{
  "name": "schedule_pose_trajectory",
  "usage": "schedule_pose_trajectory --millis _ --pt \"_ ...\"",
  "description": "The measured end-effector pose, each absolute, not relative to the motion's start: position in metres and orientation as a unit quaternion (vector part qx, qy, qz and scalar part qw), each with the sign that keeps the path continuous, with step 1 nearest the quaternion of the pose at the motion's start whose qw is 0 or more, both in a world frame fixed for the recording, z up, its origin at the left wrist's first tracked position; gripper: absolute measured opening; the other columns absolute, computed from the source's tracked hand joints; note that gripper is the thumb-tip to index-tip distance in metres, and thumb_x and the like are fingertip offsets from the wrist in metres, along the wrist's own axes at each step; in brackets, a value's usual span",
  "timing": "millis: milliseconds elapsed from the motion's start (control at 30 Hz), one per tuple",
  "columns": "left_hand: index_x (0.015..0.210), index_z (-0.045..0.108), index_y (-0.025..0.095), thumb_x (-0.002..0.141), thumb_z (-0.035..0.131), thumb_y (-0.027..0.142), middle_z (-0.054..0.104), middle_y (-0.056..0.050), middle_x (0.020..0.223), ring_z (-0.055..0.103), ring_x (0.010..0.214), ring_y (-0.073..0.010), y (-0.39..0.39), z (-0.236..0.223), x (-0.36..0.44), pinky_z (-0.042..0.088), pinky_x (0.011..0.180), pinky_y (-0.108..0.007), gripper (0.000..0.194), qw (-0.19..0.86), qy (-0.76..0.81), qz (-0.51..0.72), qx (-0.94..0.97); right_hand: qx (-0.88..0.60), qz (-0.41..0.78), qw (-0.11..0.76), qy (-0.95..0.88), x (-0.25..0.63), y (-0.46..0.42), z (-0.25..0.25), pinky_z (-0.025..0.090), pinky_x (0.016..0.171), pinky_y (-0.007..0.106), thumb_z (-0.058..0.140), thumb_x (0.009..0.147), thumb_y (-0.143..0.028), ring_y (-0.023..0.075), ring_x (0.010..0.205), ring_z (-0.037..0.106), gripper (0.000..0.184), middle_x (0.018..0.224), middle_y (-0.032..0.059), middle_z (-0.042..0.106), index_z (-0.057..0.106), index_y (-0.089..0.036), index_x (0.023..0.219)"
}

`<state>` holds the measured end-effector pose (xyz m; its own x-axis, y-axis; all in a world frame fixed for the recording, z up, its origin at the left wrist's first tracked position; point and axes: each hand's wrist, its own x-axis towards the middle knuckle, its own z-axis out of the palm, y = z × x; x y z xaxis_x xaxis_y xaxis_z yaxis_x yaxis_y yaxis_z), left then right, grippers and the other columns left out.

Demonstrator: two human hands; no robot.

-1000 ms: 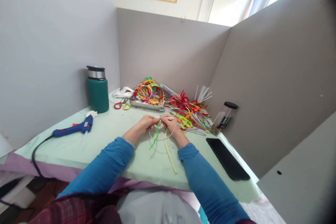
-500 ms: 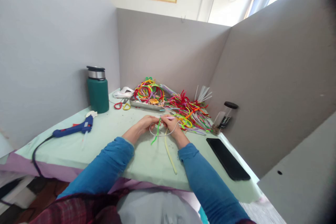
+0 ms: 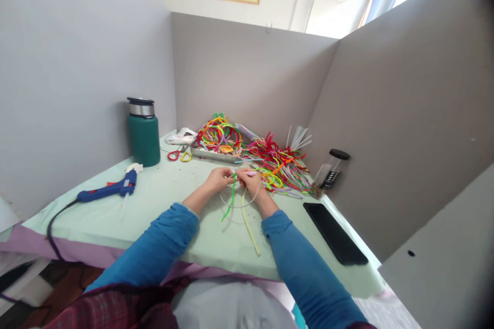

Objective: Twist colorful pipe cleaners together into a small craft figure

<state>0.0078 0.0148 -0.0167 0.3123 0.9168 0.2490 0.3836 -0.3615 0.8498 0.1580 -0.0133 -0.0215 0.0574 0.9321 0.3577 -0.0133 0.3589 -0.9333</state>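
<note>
My left hand (image 3: 218,181) is closed, its fingertips pinching a bright green pipe cleaner (image 3: 232,199) near the top of a thin white hoop (image 3: 237,207). The pipe cleaner's free end hangs down inside the hoop. Close beside it, my right hand (image 3: 252,186) is closed on the hoop's upper part, where a lilac piece (image 3: 250,173) lies along the fingers. The exact grip there is partly hidden by the fingers. Below the right hand, a pale yellow strip (image 3: 251,231) lies on the table, its upper end passing behind the hoop.
A metal tray (image 3: 216,154) of coloured rings and a heap of pipe cleaners (image 3: 278,162) are at the back. Red- and yellow-handled scissors (image 3: 186,156) lie left of them. A green bottle (image 3: 144,136), blue glue gun (image 3: 110,188), black phone (image 3: 335,234) and clear bottle (image 3: 332,172) stand or lie around.
The hoop's lower edge has swung down slightly, and the green tail hangs a little lower and straighter. My left hand has shifted slightly; my right hand has hardly moved.
</note>
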Motion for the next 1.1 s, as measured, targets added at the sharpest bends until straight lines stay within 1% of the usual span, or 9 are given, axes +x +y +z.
schedule_pose_trajectory --millis 100,167,333,533,600,733,900,1000,1100 --pt "0.072 0.066 0.015 0.07 0.067 0.037 0.062 0.002 0.065 0.048 0.057 -0.01 0.0164 -0.0175 0.0072 0.033 0.056 -0.022 0.021 0.213 0.449 0.372 0.784 -0.407 0.396 0.602 -0.562 0.1581 -0.0121 -0.0226 0.028 0.043 0.023 0.071 0.065 -0.041 0.0085 0.044 0.039 0.027 0.048 -0.0036 0.049 0.059 -0.017 0.062" --pt "0.075 0.067 0.016 0.074 0.063 0.034 0.065 0.001 0.069 0.05 0.06 -0.011 0.0151 -0.0167 0.0069 0.034 0.059 -0.022 0.019 0.163 0.446 0.357 0.804 -0.404 0.399 0.604 -0.56 0.1582 -0.0107 -0.0236 0.028 0.043 0.023 0.071 0.066 -0.041 0.0087 0.043 0.039 0.028 0.048 -0.0035 0.049 0.059 -0.017 0.063" --pt "0.081 0.069 0.017 0.08 0.054 0.029 0.068 -0.002 0.074 0.053 0.062 -0.0129 0.0097 -0.0143 0.0066 0.035 0.062 -0.024 0.019 0.122 0.431 0.352 0.822 -0.404 0.398 0.609 -0.555 0.159 -0.0066 -0.0269 0.026 0.042 0.024 0.071 0.066 -0.043 0.0083 0.042 0.037 0.03 0.048 -0.0046 0.046 0.057 -0.017 0.061" --pt "0.082 0.072 0.018 0.082 0.048 0.026 0.069 -0.003 0.073 0.054 0.064 -0.014 0.0096 -0.0144 0.0059 0.035 0.062 -0.024 0.025 0.109 0.424 0.357 0.825 -0.407 0.385 0.607 -0.563 0.1601 -0.0042 -0.0294 0.027 0.043 0.024 0.07 0.067 -0.044 0.0082 0.043 0.038 0.03 0.05 -0.0044 0.047 0.058 -0.017 0.063" --pt "0.082 0.072 0.018 0.083 0.048 0.028 0.069 -0.003 0.072 0.054 0.063 -0.0138 0.0097 -0.014 0.0055 0.036 0.062 -0.024 0.027 0.122 0.423 0.361 0.822 -0.41 0.385 0.606 -0.563 0.1602 -0.0039 -0.0297 0.027 0.042 0.023 0.07 0.067 -0.044 0.0083 0.043 0.038 0.03 0.049 -0.0043 0.048 0.058 -0.017 0.062" --pt "0.081 0.073 0.017 0.083 0.048 0.036 0.068 -0.003 0.068 0.056 0.064 -0.014 0.0089 -0.0112 0.0046 0.037 0.061 -0.022 0.032 0.191 0.422 0.365 0.807 -0.415 0.387 0.606 -0.558 0.1603 -0.0044 -0.0292 0.027 0.042 0.023 0.069 0.067 -0.043 0.0081 0.043 0.038 0.029 0.052 -0.0035 0.05 0.059 -0.017 0.064" --pt "0.072 0.072 0.014 0.078 0.051 0.048 0.068 -0.004 0.065 0.053 0.057 -0.0126 0.0098 -0.0106 0.0038 0.038 0.055 -0.022 0.041 0.275 0.433 0.372 0.774 -0.424 0.385 0.601 -0.557 0.1605 -0.0071 -0.0271 0.028 0.042 0.023 0.068 0.067 -0.044 0.0082 0.043 0.039 0.029 0.053 -0.0028 0.052 0.06 -0.016 0.066" --pt "0.077 0.072 0.012 0.073 0.055 0.058 0.068 -0.004 0.066 0.048 0.048 -0.0105 0.0112 -0.0125 0.0045 0.036 0.048 -0.022 0.049 0.344 0.437 0.378 0.74 -0.428 0.383 0.599 -0.557 0.1605 -0.0075 -0.0267 0.027 0.042 0.023 0.068 0.067 -0.045 0.008 0.042 0.038 0.031 0.052 -0.0022 0.051 0.06 -0.016 0.066" --pt "0.083 0.07 0.011 0.069 0.058 0.061 0.067 -0.004 0.067 0.043 0.041 -0.008 0.0106 -0.0127 0.0063 0.034 0.043 -0.022 0.053 0.407 0.436 0.383 0.705 -0.424 0.384 0.603 -0.557 0.1604 -0.007 -0.0273 0.026 0.041 0.023 0.069 0.066 -0.045 0.0079 0.042 0.038 0.03 0.052 -0.0021 0.052 0.06 -0.016 0.066"
